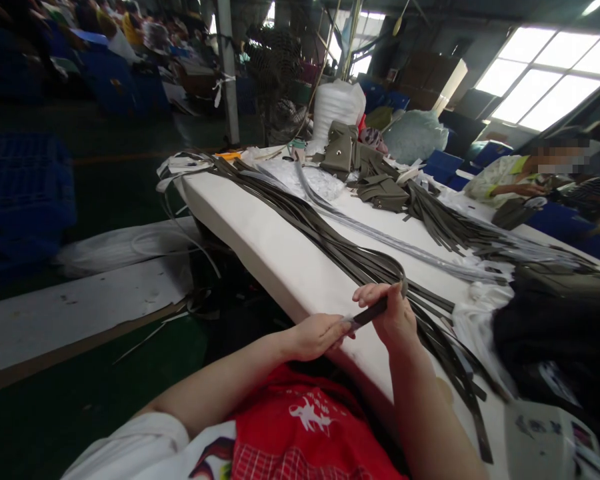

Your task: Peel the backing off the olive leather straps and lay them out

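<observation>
Between my two hands runs a dark olive strap (371, 312) of flat, leather-like material. My left hand (323, 335) pinches its near end, where a bit of clear plastic shows. Farther along, my right hand (395, 313) grips the same strap between thumb and fingers, and the strap loops up behind it toward the pile. A long bundle of similar straps (300, 217) lies along the white table (260, 233), passing under and beyond my right hand. More strap ends (455, 373) spread out to the right of my right wrist.
Olive bags (340, 150) and another strap bundle (440, 217) lie farther back on the table. A roll of white foam (337, 107) stands behind them. At right are dark fabric (545, 320) and a pale machine (545, 433). A co-worker (505, 177) sits across. Blue crates (25, 193) stand left.
</observation>
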Tool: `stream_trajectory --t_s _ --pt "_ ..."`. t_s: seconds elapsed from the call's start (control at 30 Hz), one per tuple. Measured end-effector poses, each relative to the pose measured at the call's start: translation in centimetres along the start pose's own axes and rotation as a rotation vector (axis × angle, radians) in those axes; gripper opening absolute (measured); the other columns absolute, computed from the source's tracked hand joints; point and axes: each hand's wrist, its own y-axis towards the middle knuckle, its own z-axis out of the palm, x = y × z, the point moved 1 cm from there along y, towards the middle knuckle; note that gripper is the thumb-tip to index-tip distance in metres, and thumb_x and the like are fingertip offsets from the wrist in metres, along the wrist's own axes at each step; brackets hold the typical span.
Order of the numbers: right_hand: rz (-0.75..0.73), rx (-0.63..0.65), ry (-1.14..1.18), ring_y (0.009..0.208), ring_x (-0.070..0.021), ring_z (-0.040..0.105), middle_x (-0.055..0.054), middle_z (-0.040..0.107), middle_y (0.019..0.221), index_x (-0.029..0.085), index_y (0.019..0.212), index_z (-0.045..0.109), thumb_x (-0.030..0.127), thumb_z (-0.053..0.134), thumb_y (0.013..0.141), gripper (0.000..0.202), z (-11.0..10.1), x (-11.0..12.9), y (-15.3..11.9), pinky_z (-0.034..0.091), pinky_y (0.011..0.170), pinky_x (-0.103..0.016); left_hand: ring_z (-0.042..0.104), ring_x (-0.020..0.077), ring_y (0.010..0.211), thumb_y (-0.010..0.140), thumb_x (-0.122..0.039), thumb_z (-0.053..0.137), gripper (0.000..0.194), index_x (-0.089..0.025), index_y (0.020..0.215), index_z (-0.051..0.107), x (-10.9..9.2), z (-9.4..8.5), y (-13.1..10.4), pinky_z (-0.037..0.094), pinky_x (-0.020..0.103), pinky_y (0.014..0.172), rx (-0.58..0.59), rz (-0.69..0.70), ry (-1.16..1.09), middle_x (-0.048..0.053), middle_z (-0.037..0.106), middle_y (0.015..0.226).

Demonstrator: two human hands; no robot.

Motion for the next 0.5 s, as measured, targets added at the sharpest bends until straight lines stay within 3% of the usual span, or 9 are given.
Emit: stream_trajectory --t_s 0.13,0.23,0.37,0.5 --pt "-0.125 0.023 -0.078 0.076 -0.0246 0.065 -0.006 0.070 0.069 0.026 0.073 0.074 0.057 0.042 0.096 0.050 -0.1 0.9 -2.4 0.050 0.084 -0.046 0.050 0.0121 0.061 0.100 -0.054 0.027 0.055 -0.015 0.099 0.065 -1.8 0.6 -0.3 0.043 0.023 0.061 -0.001 0.049 0.122 -0.001 0.052 0.066" --pt "-0.090 0.097 -0.136 0.090 -0.0276 0.066 -0.008 0.074 0.081 0.027 0.083 0.077 0.056 0.041 0.096 0.048 0.2 0.7 -4.1 0.048 0.092 -0.049 0.048 0.0121 0.059 0.100 -0.052 0.029 0.053 -0.015 0.091 0.065 -2.4 1.4 -0.4 0.042 0.024 0.059 0.022 0.058 0.115 0.000 0.052 0.065" --pt "0.059 0.124 -0.113 0.092 -0.0263 0.068 -0.007 0.073 0.075 0.026 0.086 0.077 0.056 0.037 0.098 0.052 0.0 0.5 -5.0 0.044 0.100 -0.049 0.049 0.0119 0.058 0.096 -0.062 0.034 0.056 -0.013 0.089 0.062 -1.5 2.2 -0.2 0.044 0.025 0.060 0.078 0.027 -0.153 0.000 0.052 0.064" --pt "0.010 0.143 -0.091 0.080 -0.0243 0.068 -0.003 0.069 0.061 0.028 0.079 0.077 0.053 0.046 0.095 0.043 -1.3 2.0 -4.6 0.040 0.104 -0.050 0.055 0.0126 0.064 0.090 -0.063 0.050 0.051 -0.013 0.093 0.061 -0.9 1.9 0.0 0.044 0.025 0.064 0.216 -0.048 -0.431 0.003 0.059 0.072"
